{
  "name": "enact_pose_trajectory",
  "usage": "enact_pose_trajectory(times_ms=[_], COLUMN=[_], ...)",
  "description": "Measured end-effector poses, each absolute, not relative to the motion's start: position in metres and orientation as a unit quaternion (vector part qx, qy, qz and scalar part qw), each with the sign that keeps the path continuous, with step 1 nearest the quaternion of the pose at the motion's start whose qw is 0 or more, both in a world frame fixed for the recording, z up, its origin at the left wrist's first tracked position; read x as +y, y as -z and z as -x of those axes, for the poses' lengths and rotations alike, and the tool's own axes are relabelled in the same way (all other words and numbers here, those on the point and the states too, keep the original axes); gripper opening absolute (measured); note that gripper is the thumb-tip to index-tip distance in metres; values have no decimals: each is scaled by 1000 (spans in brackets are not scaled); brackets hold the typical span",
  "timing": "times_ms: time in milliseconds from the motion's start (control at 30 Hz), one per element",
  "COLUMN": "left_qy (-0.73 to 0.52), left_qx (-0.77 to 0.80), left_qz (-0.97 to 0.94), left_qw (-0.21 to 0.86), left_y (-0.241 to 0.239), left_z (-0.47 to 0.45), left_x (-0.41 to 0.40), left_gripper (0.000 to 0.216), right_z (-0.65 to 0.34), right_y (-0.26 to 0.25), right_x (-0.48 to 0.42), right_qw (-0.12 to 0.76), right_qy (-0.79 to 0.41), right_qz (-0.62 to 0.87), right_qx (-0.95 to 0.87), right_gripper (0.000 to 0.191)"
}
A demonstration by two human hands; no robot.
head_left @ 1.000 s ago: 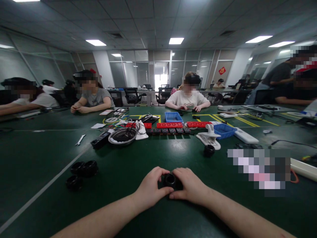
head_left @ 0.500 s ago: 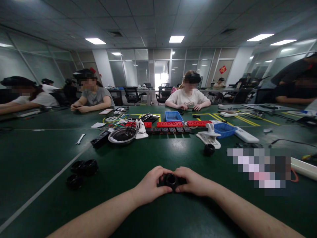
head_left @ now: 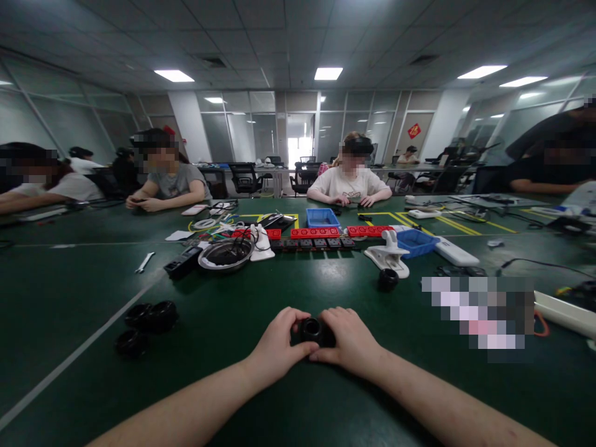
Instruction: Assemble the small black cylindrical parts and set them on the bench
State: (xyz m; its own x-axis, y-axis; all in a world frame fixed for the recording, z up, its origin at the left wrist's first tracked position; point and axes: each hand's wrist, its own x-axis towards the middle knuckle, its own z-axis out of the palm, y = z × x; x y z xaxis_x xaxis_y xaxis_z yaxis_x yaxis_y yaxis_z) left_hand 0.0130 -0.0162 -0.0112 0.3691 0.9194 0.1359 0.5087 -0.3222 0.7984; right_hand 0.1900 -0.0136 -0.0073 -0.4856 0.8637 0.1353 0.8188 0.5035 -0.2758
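Observation:
Between my two hands, low over the near middle of the table, sits a black round hollow part point(head_left: 311, 329) with its open end facing up towards me. My left hand point(head_left: 275, 343) grips it from the left, fingers behind and thumb in front. From the right my right hand point(head_left: 350, 340) is closed around it, its thumb reaching across the front to the left thumb. The fingers hide much of the part's sides. Several similar black round parts point(head_left: 161, 315) stand in a small group on the left. Another black round part point(head_left: 388, 279) sits by a white clip base point(head_left: 388, 257).
Farther back are a metal bowl point(head_left: 226, 257), red socket strips point(head_left: 314, 233), a blue tray point(head_left: 322, 217) and another blue tray point(head_left: 414, 243). A wrench point(head_left: 145, 262) lies to the left. Opposite sits a person in a white shirt point(head_left: 349, 183); other people sit around.
My view has shifted slightly, so the scene sits a little further left. My right thumb has slid left across the front of the black part, and both hands remain on it.

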Motion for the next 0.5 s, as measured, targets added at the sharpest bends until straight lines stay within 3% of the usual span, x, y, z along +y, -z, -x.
enact_pose_trajectory(times_ms=[267,500], left_qy=[-249,-244], left_qx=[398,394], left_qz=[-801,-800], left_qw=[372,381], left_y=[2,2], left_z=[-8,-9], left_x=[-14,-16], left_gripper=[38,37], right_z=[-206,-205], right_y=[-6,3], right_x=[-6,-2], right_qw=[116,121], right_qy=[-254,-272], right_qz=[373,407], right_qx=[-885,-863], right_gripper=[35,31])
